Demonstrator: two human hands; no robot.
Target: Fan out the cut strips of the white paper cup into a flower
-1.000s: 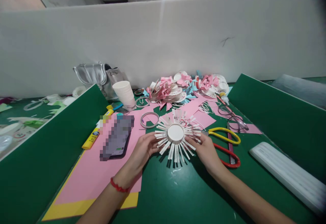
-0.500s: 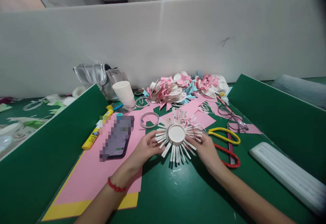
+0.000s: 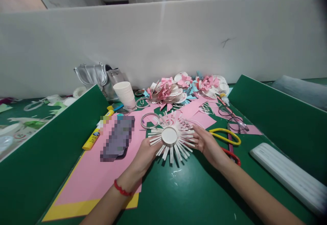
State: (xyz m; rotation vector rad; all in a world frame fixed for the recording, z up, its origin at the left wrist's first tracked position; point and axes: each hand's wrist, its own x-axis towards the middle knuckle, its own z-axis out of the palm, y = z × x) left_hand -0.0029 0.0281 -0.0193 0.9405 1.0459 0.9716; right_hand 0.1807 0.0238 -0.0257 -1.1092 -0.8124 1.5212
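Observation:
A white paper cup cut into strips [image 3: 169, 135] is held above the green table, its round base facing up and the strips fanned out like rays. My left hand [image 3: 146, 154] grips the strips on the left side, its fingertips partly hidden under them. On the right side my right hand [image 3: 206, 144] has its fingers behind the strips, with the thumb along the edge. Small red print shows on some of the far strips. Just behind the cut cup lie a tape roll [image 3: 150, 120] and pink paper pieces [image 3: 204, 119].
Scissors with yellow and red handles [image 3: 236, 138], eyeglasses [image 3: 238, 124] and a white ridged case [image 3: 288, 177] lie at right. At left are a phone [image 3: 119, 138], pink sheets [image 3: 102, 184], a glue tube [image 3: 91, 140] and stacked cups [image 3: 124, 93]. Finished-looking paper crafts [image 3: 171, 90] pile behind; green dividers [image 3: 281, 102] flank.
The cut cup has shifted slightly left and its strips are spread more evenly. My right hand has moved around its side, fingers now behind the strips; my left hand sits further under it.

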